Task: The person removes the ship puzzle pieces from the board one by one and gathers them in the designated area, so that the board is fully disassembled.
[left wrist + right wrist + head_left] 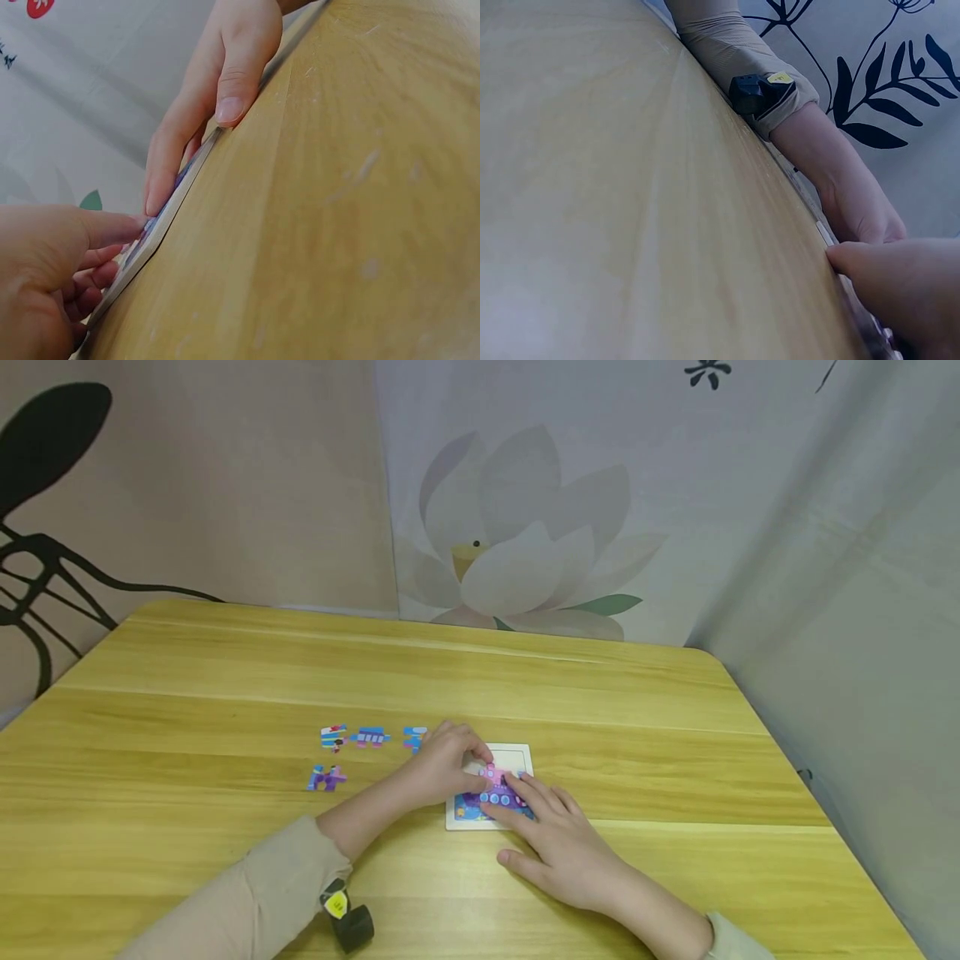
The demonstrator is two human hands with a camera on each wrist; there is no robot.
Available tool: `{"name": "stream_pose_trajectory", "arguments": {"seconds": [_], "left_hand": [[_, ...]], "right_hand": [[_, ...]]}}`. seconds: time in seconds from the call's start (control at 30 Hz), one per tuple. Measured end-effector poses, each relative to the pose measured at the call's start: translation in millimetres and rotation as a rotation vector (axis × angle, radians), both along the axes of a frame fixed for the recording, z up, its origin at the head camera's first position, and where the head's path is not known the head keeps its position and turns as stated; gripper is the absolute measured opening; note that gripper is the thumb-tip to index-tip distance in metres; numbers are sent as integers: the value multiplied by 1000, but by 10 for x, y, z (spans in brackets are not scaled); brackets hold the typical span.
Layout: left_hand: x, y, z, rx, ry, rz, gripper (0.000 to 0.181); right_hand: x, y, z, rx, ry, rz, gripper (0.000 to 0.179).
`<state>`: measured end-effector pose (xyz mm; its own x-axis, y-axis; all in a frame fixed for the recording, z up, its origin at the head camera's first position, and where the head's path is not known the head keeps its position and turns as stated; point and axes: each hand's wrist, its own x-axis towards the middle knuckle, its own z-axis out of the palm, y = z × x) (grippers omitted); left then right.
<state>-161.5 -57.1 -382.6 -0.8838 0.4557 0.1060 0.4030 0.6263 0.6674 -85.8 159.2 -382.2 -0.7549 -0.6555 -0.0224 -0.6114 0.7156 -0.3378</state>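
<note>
A white-framed jigsaw board (472, 826) lies on the table, its lower part filled with a purple and blue picture. My left hand (442, 768) reaches over its left side, thumb and forefinger pinching a pink puzzle piece (492, 773) at the board's surface. From the right comes my right hand (558, 843), fingers extended with their tips on the purple part of the picture; its thumb (231, 105) lies near the board's front edge. In the left wrist view, the left hand's other fingers (94, 281) are bent beside the board's edge. The left hand partly covers the board.
Left of the board lie several loose puzzle pieces: a striped one (332, 737), a blue and pink one (371, 737), a blue one (414, 739) close to the left hand, and purple and blue ones (326, 777). A flower-printed curtain (525, 527) hangs behind the wooden table (637, 735).
</note>
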Motion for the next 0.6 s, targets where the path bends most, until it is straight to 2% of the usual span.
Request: {"name": "stream_pose_trajectory", "arguments": {"seconds": [0.3, 0.43, 0.6], "left_hand": [[-10, 29, 27, 168, -138, 9, 16], [4, 24, 26, 177, -138, 10, 15], [19, -3, 14, 240, -126, -17, 14]], "right_hand": [[-4, 2, 1, 6, 19, 1, 52], [-6, 3, -4, 9, 24, 4, 52], [-2, 0, -3, 10, 16, 3, 52]]}}
